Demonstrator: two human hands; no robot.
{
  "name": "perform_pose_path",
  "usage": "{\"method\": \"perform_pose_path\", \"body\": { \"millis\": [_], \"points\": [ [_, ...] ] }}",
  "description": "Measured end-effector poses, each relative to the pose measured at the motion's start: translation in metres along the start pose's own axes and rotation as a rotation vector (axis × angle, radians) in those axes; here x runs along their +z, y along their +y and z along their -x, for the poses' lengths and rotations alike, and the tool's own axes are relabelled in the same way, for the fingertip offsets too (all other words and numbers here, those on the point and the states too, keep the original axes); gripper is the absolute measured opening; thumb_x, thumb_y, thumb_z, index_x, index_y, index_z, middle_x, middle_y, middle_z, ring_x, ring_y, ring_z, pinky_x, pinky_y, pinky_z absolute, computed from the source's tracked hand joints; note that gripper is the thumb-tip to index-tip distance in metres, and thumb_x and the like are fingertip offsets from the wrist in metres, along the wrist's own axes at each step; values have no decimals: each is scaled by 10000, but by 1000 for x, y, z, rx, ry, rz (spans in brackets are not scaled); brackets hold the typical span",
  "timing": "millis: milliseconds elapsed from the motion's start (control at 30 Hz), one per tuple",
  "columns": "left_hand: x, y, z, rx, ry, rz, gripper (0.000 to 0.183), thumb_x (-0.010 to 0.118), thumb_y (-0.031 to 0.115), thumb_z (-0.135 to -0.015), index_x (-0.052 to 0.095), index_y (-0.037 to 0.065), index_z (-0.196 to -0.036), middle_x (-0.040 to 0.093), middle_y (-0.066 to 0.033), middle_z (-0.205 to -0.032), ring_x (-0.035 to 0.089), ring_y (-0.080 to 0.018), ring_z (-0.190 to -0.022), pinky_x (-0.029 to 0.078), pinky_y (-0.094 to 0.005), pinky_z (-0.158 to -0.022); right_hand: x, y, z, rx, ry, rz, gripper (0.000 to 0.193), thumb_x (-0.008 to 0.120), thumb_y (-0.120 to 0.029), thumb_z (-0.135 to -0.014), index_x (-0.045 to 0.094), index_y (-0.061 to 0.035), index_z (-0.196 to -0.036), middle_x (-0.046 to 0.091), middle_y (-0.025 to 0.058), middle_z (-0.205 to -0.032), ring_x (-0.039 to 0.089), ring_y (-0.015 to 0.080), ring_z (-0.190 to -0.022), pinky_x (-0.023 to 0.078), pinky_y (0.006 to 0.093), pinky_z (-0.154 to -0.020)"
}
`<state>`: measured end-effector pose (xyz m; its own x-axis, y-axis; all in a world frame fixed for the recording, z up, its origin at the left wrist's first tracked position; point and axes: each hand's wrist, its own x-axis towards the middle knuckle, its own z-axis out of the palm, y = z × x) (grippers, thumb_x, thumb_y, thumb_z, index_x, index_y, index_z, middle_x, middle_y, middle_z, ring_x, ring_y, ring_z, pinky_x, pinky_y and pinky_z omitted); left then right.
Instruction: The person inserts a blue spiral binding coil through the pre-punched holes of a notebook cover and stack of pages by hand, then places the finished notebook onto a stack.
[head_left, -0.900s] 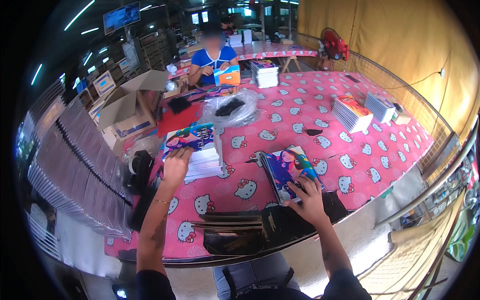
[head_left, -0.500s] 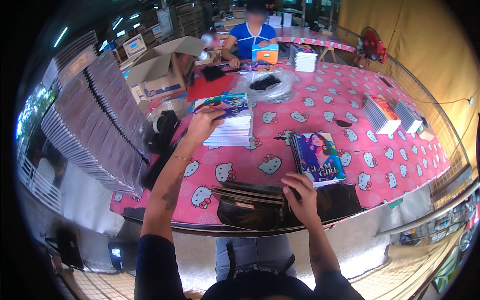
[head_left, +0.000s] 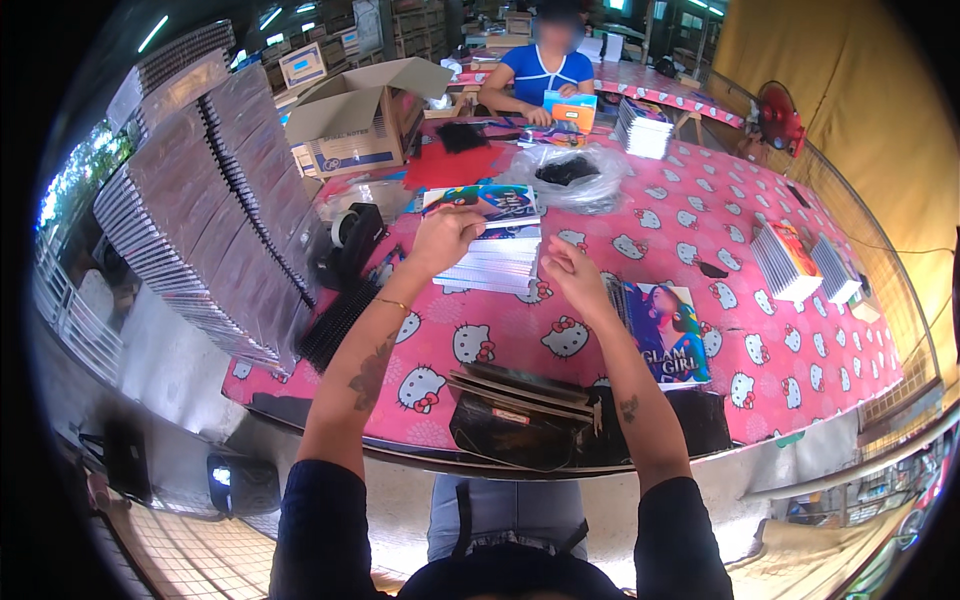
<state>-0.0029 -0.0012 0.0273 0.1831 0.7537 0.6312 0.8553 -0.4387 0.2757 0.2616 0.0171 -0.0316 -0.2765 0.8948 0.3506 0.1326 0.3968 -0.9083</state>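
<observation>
My left hand is closed on the near left edge of a colourful-covered notebook, whose near edge is tilted up from the stack of notebooks beneath it. Just right of that stack, my right hand hovers with its fingers loosely bent and apart, nothing visible in them. A spiral-bound notebook with a woman's picture on its cover lies flat beyond my right forearm. Under my forearms, by the table's front edge, stand worn dark cardboard pieces.
Tall stacks of wrapped spiral notebooks rise at the left. Beside them are a tape dispenser and black binding coils. Farther off are an open carton, a clear plastic bag and a seated person. More notebooks stand right.
My right hand has left the spiral-bound notebook's near side and moved up beside the stack. My left hand has raised the top notebook's near edge slightly. The whole view has shifted a little.
</observation>
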Motion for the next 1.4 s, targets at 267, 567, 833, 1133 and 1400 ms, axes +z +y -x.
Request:
{"method": "perform_pose_path", "body": {
  "millis": [267,567,833,1133,1400],
  "points": [
    [-64,68,-31,197,444,-258,35,593,63,-902,605,45,-929,602,-130,-833,595,-332,-809,423,-425,-717,-13,-41,7,-264,240,307,750,796,-262,-864,458,23,-1471,492,223,-1459,613,318,-1206,479,392,-1036],
    [-114,201,63,691,138,-29,352,633,181,-780,634,11,-1088,555,-34,-820,566,-180,-777,397,-318,-684,-44,-103,216,54,40,-193,248,806,-59,-852,715,1,-1075,731,30,-1033,656,111,-962,524,305,-837],
    [-95,206,71,695,-113,-187,449,703,241,-732,634,24,-1120,594,-43,-871,603,-183,-864,406,-331,-757,-27,-67,229,163,6,-194,207,789,-90,-876,718,0,-1049,718,7,-919,630,87,-857,504,264,-821],
    [-66,170,191,31,186,-209,510,637,307,-970,545,32,-1389,595,-186,-1340,524,-318,-1313,352,-447,-1139,9,-44,242,71,144,-378,624,784,-78,-863,454,12,-1385,608,127,-1217,601,193,-1107,480,337,-977],
    [-25,71,209,-576,-110,430,381,640,222,-936,626,-19,-1231,655,-273,-1190,606,-455,-1150,458,-458,-1024,-28,-16,232,65,156,-148,578,878,-123,-770,568,4,-1242,607,70,-1094,608,174,-999,491,326,-931]
  ]
}}
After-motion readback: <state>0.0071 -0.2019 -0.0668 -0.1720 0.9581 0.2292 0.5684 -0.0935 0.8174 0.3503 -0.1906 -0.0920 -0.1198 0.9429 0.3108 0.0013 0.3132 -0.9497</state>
